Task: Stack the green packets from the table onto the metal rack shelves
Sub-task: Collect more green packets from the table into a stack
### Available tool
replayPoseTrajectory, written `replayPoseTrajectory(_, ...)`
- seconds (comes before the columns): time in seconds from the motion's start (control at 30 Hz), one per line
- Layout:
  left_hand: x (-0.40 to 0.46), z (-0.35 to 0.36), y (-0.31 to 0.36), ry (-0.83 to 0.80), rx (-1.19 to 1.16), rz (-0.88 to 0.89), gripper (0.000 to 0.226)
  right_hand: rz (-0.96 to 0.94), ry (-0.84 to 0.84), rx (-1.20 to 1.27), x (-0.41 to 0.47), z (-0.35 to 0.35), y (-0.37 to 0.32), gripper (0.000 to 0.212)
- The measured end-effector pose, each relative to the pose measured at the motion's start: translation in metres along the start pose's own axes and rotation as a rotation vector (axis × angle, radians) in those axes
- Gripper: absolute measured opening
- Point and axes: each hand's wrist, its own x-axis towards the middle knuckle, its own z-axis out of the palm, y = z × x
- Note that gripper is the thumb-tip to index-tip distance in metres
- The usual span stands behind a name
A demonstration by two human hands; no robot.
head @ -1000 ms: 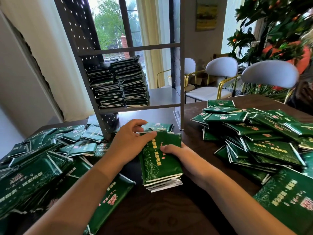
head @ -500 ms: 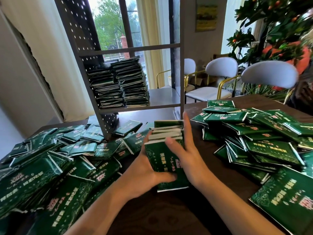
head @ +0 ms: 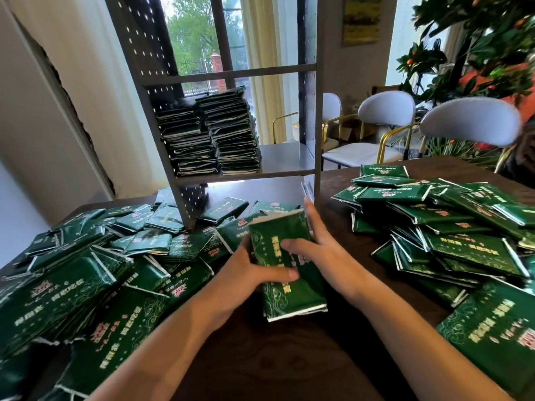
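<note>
A bundle of green packets [head: 285,267] is lifted off the dark table [head: 289,357], tilted toward me, between both hands. My left hand [head: 254,273] grips its left side with the thumb across the front. My right hand [head: 321,250] holds the right side, thumb on the front and fingers stretched up along the edge. The grey metal rack [head: 311,117] stands just behind, and its middle shelf [head: 286,160] carries two tall stacks of packets [head: 214,134] on its left half.
Loose packets lie in a big heap on the left [head: 86,279] and another on the right [head: 451,233], some under the rack's lowest shelf. White chairs [head: 469,123] and an orange-fruited plant [head: 492,47] stand behind the table on the right.
The bundle lay flat on the table with both hands squaring it. Both hands have since gripped it, lifted it and tilted it up toward the rack.
</note>
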Motion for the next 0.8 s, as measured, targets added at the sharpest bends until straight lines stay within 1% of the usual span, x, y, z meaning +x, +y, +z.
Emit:
replayPoseTrajectory(0.07, -0.002, -0.003, 0.007, -0.063, -0.013, -0.109, 0.058, 0.092, -0.007, 0.075, 0.004, -0.002, 0.0, 0.091)
replayPoseTrajectory(0.13, -0.005, -0.006, 0.013, -0.129, 0.029, -0.177, 0.049, 0.153, -0.042, 0.112, 0.008, 0.0, 0.001, 0.09)
replayPoseTrajectory(0.17, -0.006, -0.009, 0.014, -0.151, 0.049, -0.196, 0.049, 0.166, -0.045, 0.125, 0.009, 0.001, 0.001, 0.08)
replayPoseTrajectory(0.2, -0.007, -0.012, 0.018, -0.16, 0.075, -0.207, 0.05, 0.163, -0.043, 0.124, 0.012, 0.0, 0.002, 0.065)
replayPoseTrajectory(0.23, -0.008, -0.016, 0.02, -0.153, 0.113, -0.206, 0.056, 0.163, -0.024, 0.12, 0.013, -0.002, 0.001, 0.05)
replayPoseTrajectory(0.27, -0.009, -0.02, 0.024, -0.119, 0.161, -0.196, 0.063, 0.177, 0.0, 0.115, 0.014, -0.005, 0.003, 0.04)
replayPoseTrajectory(0.3, -0.009, -0.024, 0.027, -0.06, 0.244, -0.181, 0.064, 0.212, 0.029, 0.136, 0.014, -0.006, 0.002, 0.036)
replayPoseTrajectory(0.33, -0.01, -0.029, 0.028, 0.008, 0.369, -0.155, 0.055, 0.238, 0.018, 0.171, 0.013, -0.006, 0.003, 0.035)
replayPoseTrajectory(0.37, -0.01, -0.036, 0.028, 0.077, 0.571, -0.114, 0.038, 0.253, 0.009, 0.189, 0.009, -0.004, 0.003, 0.039)
replayPoseTrajectory(0.4, -0.011, -0.043, 0.027, 0.125, 0.819, -0.092, 0.025, 0.256, 0.013, 0.177, 0.008, -0.004, 0.006, 0.047)
replayPoseTrajectory(0.43, -0.013, -0.049, 0.024, 0.147, 1.044, -0.101, 0.023, 0.26, 0.017, 0.15, 0.006, -0.004, 0.008, 0.06)
replayPoseTrajectory(0.47, -0.016, -0.053, 0.021, 0.15, 1.222, -0.142, 0.03, 0.267, 0.016, 0.127, 0.01, -0.004, 0.01, 0.073)
replayPoseTrajectory(0.5, -0.018, -0.056, 0.018, 0.143, 1.334, -0.203, 0.039, 0.273, 0.014, 0.118, 0.01, -0.003, 0.009, 0.08)
replayPoseTrajectory(0.53, -0.02, -0.057, 0.014, 0.141, 1.398, -0.246, 0.046, 0.266, 0.006, 0.118, 0.011, -0.003, 0.009, 0.079)
replayPoseTrajectory(0.57, -0.021, -0.057, 0.01, 0.142, 1.44, -0.261, 0.05, 0.26, 0.006, 0.126, 0.01, -0.002, 0.008, 0.072)
replayPoseTrajectory(0.63, -0.02, -0.057, 0.004, 0.163, 1.492, -0.247, 0.055, 0.261, 0.018, 0.139, 0.009, -0.003, 0.007, 0.059)
replayPoseTrajectory(0.67, -0.019, -0.056, 0.002, 0.171, 1.519, -0.232, 0.057, 0.259, 0.021, 0.142, 0.008, -0.003, 0.007, 0.058)
replayPoseTrajectory(0.73, -0.019, -0.055, -0.004, 0.184, 1.583, -0.211, 0.063, 0.262, 0.023, 0.141, 0.008, -0.003, 0.008, 0.066)
replayPoseTrajectory(0.8, -0.022, -0.051, -0.007, 0.195, 1.635, -0.197, 0.067, 0.269, 0.022, 0.143, 0.008, -0.003, 0.008, 0.083)
